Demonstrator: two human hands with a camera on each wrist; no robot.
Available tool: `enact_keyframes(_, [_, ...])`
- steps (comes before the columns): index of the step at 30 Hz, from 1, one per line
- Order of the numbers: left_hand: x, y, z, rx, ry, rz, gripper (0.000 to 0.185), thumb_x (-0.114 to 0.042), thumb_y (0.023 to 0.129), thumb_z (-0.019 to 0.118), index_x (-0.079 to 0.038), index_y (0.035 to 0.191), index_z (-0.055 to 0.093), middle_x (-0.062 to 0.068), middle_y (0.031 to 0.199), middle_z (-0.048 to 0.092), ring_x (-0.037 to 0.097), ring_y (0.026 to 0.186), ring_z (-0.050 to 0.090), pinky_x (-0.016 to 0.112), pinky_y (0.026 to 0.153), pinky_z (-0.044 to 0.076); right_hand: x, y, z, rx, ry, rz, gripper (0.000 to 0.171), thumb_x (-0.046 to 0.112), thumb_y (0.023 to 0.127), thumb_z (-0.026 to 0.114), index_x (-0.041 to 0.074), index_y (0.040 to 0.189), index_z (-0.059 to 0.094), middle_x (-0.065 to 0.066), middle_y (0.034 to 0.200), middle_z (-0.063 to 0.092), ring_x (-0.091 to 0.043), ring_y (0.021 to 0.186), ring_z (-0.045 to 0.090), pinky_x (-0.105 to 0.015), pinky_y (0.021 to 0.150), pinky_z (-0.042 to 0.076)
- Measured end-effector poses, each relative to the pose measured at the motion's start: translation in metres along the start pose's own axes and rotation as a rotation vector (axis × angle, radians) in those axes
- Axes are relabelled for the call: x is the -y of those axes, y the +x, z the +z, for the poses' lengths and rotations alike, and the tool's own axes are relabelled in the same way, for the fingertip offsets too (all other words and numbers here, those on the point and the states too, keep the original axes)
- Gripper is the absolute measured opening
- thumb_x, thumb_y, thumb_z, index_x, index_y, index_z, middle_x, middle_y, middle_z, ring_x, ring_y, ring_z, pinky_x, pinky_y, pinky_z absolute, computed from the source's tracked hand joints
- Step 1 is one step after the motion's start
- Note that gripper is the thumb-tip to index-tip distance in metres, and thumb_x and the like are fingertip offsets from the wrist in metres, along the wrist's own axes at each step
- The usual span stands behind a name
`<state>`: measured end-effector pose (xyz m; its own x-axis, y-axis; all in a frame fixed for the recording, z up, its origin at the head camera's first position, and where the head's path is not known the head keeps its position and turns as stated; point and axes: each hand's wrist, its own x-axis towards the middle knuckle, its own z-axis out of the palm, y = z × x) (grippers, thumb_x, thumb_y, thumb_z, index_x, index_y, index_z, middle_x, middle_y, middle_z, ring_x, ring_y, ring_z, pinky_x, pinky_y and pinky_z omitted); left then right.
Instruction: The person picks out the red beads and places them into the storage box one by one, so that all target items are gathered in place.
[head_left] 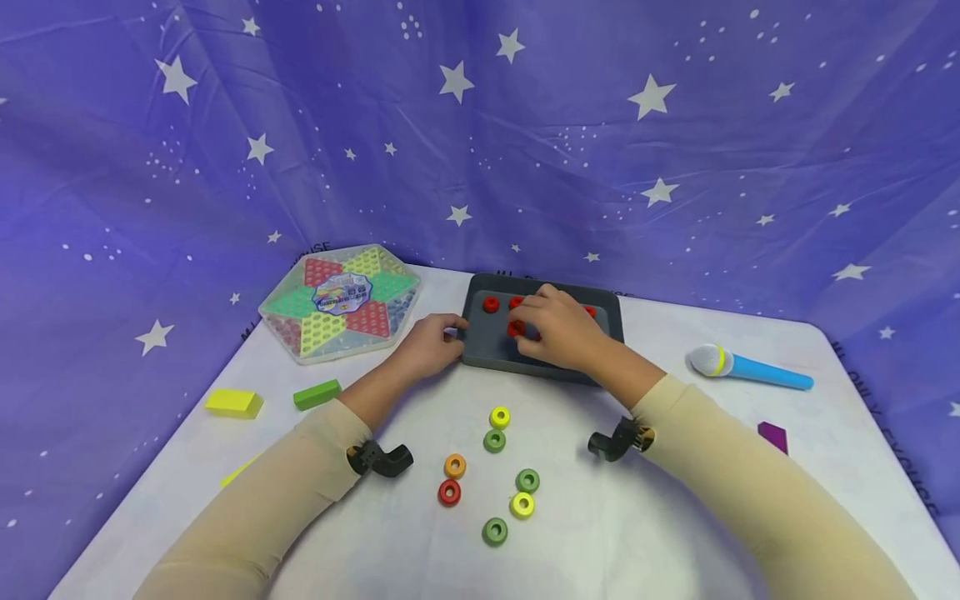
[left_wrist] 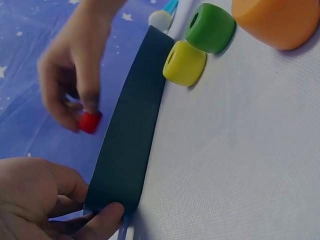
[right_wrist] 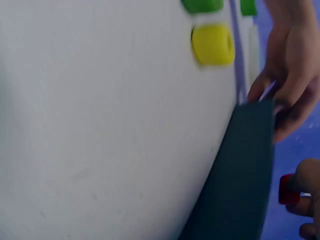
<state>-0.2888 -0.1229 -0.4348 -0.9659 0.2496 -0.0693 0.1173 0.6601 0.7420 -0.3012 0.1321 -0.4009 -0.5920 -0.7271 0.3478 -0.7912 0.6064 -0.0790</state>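
Red rings into tray: mostly loaded, one loose

Small red plastic ring (left_wrist: 90, 121) is pinched in right hand (head_left: 558, 329) fingertips, just above the dark grey rectangular tray (head_left: 487, 346) at frame centre. Left hand (head_left: 431, 343) grips the tray's left edge. Several red rings already sit inside. Judging by that, one loose red ring (head_left: 449, 492) remains lower centre among green, yellow and orange ones.

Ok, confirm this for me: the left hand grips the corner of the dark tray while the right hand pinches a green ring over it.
Not quite. The ring pinched by the right hand is red, not green, as the left wrist view shows. The rest holds: the left hand grips the corner of the dark tray, and the right hand is over it.
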Motion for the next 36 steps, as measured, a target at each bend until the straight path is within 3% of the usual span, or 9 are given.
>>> enact_keyframes(10, [-0.001,0.002,0.002,0.023,0.003,0.0,0.045,-0.009,0.09,0.059,-0.006,0.134,0.064,0.011,0.134,0.063,0.026,0.114,0.064,0.041,0.094,0.054,-0.025,0.002,0.02,0.256,-0.04,0.145,0.03,0.027,0.086,0.077,0.014,0.114,0.075,-0.002,0.109,0.074,-0.024,0.079,0.044,-0.035,0.067,0.037])
enact_keyframes(14, [-0.003,0.003,0.003,0.018,0.017,0.003,0.045,-0.009,0.089,0.059,-0.006,0.134,0.064,0.011,0.133,0.064,0.026,0.112,0.064,0.041,0.093,0.054,-0.024,-0.001,0.014,0.223,-0.032,0.15,0.036,0.031,0.088,0.077,0.014,0.12,0.074,-0.003,0.115,0.072,-0.024,0.081,0.045,-0.036,0.069,0.039])
enact_keyframes(17, [-0.003,0.003,0.002,0.008,0.031,0.002,0.044,-0.009,0.089,0.059,-0.006,0.133,0.065,0.011,0.134,0.064,0.026,0.111,0.064,0.041,0.093,0.054,-0.009,-0.002,0.001,0.155,0.034,0.121,0.039,0.036,0.091,0.074,0.016,0.124,0.072,-0.003,0.118,0.069,-0.022,0.087,0.049,-0.037,0.074,0.044])
enact_keyframes(20, [-0.002,0.002,0.001,0.003,0.036,0.007,0.044,-0.009,0.089,0.059,-0.006,0.133,0.065,0.012,0.134,0.064,0.026,0.112,0.065,0.041,0.092,0.054,0.026,-0.006,-0.013,0.128,0.155,0.009,0.036,0.037,0.091,0.074,0.019,0.122,0.073,0.003,0.116,0.07,-0.016,0.094,0.052,-0.034,0.08,0.048])
enact_keyframes(22, [-0.002,0.002,0.0,0.002,0.03,0.01,0.045,-0.009,0.089,0.059,-0.006,0.133,0.064,0.012,0.133,0.064,0.027,0.112,0.065,0.041,0.091,0.054,0.057,-0.013,-0.017,0.148,0.206,-0.125,0.033,0.036,0.09,0.074,0.022,0.12,0.073,0.009,0.114,0.071,-0.012,0.095,0.052,-0.03,0.081,0.048])
enact_keyframes(25, [-0.001,0.002,-0.001,0.0,0.03,0.009,0.045,-0.01,0.089,0.058,-0.006,0.133,0.064,0.012,0.133,0.065,0.027,0.113,0.064,0.041,0.091,0.054,0.1,-0.027,-0.01,0.195,0.194,-0.35,0.032,0.034,0.087,0.076,0.025,0.117,0.073,0.015,0.113,0.069,-0.01,0.094,0.05,-0.025,0.082,0.045])
enact_keyframes(28, [0.003,-0.001,0.0,-0.003,0.031,-0.011,0.044,-0.011,0.089,0.058,-0.007,0.133,0.065,0.01,0.134,0.064,0.028,0.114,0.063,0.042,0.093,0.054,0.128,-0.037,0.008,0.22,0.14,-0.509,0.033,0.032,0.085,0.076,0.027,0.117,0.072,0.017,0.117,0.066,-0.01,0.093,0.047,-0.023,0.081,0.042])
enact_keyframes(32, [0.005,-0.003,0.002,0.005,0.029,-0.017,0.044,-0.01,0.09,0.058,-0.007,0.134,0.064,0.01,0.137,0.063,0.028,0.116,0.063,0.043,0.094,0.054,0.14,-0.042,0.028,0.229,0.107,-0.592,0.031,0.028,0.087,0.073,0.03,0.118,0.073,0.019,0.117,0.066,-0.009,0.09,0.044,-0.019,0.076,0.036])
enact_keyframes(36, [0.001,-0.001,0.0,0.007,0.028,0.003,0.045,-0.01,0.091,0.057,-0.007,0.135,0.063,0.01,0.137,0.062,0.027,0.117,0.063,0.042,0.094,0.054,0.139,-0.042,0.032,0.223,0.108,-0.602,0.027,0.029,0.089,0.072,0.03,0.116,0.074,0.021,0.112,0.068,-0.008,0.088,0.042,-0.018,0.075,0.033])
